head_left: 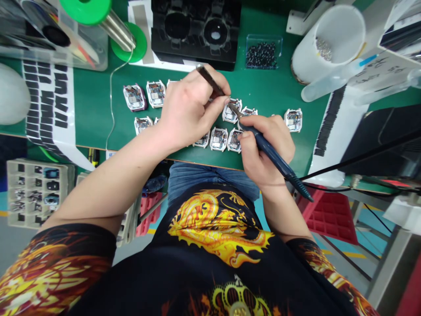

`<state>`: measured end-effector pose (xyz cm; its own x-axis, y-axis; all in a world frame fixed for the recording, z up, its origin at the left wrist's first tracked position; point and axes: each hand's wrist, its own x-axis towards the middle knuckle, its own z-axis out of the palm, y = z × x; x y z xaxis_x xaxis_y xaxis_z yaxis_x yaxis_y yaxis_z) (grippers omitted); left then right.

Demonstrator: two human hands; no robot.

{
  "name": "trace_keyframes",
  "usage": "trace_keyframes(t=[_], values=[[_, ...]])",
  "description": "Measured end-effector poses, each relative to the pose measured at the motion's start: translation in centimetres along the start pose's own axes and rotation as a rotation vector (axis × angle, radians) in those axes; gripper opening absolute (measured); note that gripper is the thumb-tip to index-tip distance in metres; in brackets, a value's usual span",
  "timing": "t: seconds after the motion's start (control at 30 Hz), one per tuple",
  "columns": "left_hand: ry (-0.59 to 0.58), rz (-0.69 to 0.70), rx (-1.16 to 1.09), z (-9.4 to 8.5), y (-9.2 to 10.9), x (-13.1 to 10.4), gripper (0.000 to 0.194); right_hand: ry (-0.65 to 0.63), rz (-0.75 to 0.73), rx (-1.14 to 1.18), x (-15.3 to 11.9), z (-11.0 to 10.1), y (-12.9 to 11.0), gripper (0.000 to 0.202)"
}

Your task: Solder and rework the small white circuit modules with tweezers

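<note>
My left hand (192, 103) pinches dark metal tweezers (210, 80) above the rows of watch-like cases. A blue soldering iron (276, 156) is gripped in my right hand (268, 149), its tip over a white case (231, 110) with exposed circuitry. The tweezers' points are hidden behind my left fingers, beside that same case. Right below it, another open case (219, 139) lies on the green mat (263, 90). More cases stand to the left, partly covered by my left hand, and a single case (293, 120) lies apart on the right.
Behind my hands are a black fixture (197, 55), a clear box of small black parts (263, 52) and a green solder spool (130, 41) with its wire trailing down. A white cup (305, 57) and a bottle stand at the back right. Strips of black pieces lie on both sides.
</note>
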<state>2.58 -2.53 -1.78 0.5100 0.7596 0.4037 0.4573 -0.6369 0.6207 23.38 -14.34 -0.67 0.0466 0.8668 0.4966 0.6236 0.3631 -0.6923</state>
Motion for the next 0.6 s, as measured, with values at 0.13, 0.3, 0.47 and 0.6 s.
trace_keyframes(t=[0.13,0.3,0.47,0.6], values=[[-0.022,-0.084,0.047,-0.7,1.7,0.2,0.038,0.004,-0.026,0.034,0.0,0.0,0.1,0.020],[-0.041,-0.125,0.027,-1.0,2.4,0.4,0.030,0.011,-0.042,0.051,0.0,0.0,0.2,0.019],[-0.027,-0.073,0.004,-1.0,2.0,0.4,0.025,0.035,-0.053,0.075,-0.1,-0.1,0.0,0.018],[-0.011,-0.058,-0.015,-1.0,1.5,0.4,0.029,0.100,-0.072,0.066,-0.1,-0.2,-0.3,0.017]])
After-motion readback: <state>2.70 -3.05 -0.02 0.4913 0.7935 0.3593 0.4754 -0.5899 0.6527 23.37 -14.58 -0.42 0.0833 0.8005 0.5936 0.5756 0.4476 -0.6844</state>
